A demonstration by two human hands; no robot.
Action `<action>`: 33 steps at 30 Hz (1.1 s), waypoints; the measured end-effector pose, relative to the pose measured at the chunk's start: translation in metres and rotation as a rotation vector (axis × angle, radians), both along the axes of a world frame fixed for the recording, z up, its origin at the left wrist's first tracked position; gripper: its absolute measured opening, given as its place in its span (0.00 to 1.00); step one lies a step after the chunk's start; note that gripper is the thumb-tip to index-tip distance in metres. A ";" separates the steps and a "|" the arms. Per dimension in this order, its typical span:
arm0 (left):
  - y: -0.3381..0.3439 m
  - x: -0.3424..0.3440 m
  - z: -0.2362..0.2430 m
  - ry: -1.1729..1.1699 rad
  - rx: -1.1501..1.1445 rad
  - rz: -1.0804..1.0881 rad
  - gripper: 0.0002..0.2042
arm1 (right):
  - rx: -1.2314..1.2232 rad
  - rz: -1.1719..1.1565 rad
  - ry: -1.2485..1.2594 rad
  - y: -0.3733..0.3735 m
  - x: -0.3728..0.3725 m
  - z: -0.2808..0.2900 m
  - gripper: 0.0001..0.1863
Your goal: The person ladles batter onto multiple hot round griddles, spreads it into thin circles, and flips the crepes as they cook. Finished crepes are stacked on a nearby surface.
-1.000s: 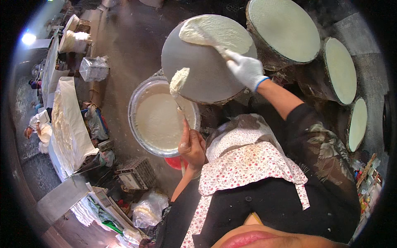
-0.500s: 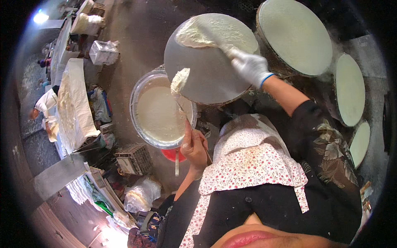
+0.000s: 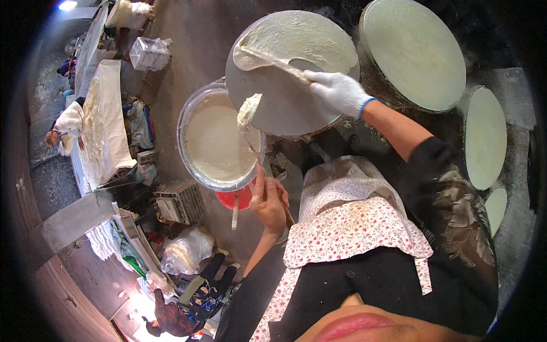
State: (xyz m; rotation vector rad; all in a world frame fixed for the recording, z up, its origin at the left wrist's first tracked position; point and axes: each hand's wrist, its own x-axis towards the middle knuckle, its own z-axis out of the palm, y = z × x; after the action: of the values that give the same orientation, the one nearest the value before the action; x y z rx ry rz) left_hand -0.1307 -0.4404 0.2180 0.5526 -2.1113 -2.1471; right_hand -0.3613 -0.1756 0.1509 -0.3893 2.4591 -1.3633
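Observation:
My right hand (image 3: 340, 94), in a white glove with a blue cuff edge, is closed on a long flat spreader (image 3: 272, 61). Its blade rests in the pale batter (image 3: 310, 35) that coats the far part of a round griddle (image 3: 273, 102); the near part is bare grey. My left hand (image 3: 269, 200), bare, is wrapped round a thin-handled spatula (image 3: 250, 143). A lump of white batter (image 3: 248, 110) sits on the spatula's end, above the griddle's left edge. Just left of the griddle stands a wide tub (image 3: 183, 122) of batter.
More round griddles (image 3: 413, 54) covered in pale batter stand on the right. Under the tub is a red container (image 3: 242, 200) with a stick. On the left are a cloth-covered table (image 3: 111, 114), a crate (image 3: 179, 202), a plastic bag (image 3: 188, 249) and a person (image 3: 68, 122); another person (image 3: 176, 316) is lower left.
My right hand has drawn the spreader a little nearer and left, and the batter covers more of the griddle's far left. My left hand holds the spatula nearly still. A person shows at lower left.

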 end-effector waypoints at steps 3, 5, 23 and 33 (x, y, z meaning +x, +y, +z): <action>0.003 0.004 0.002 -0.020 0.000 0.030 0.24 | -0.169 -0.440 -0.020 0.013 -0.003 0.000 0.18; 0.005 0.004 0.002 -0.018 0.010 0.050 0.25 | -0.056 -0.384 0.094 0.010 -0.010 -0.014 0.18; 0.016 0.007 0.002 -0.055 0.001 0.078 0.24 | -0.053 0.154 -0.193 -0.001 -0.012 -0.013 0.22; 0.008 0.016 -0.010 -0.100 0.047 0.149 0.23 | -0.002 0.214 -0.137 -0.009 -0.014 -0.016 0.21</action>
State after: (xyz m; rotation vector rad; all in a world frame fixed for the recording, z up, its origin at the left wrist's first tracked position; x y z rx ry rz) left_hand -0.1143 -0.4326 0.2082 0.8109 -2.0008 -2.1340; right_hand -0.3754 -0.1842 0.1352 -0.5250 2.2334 -1.2604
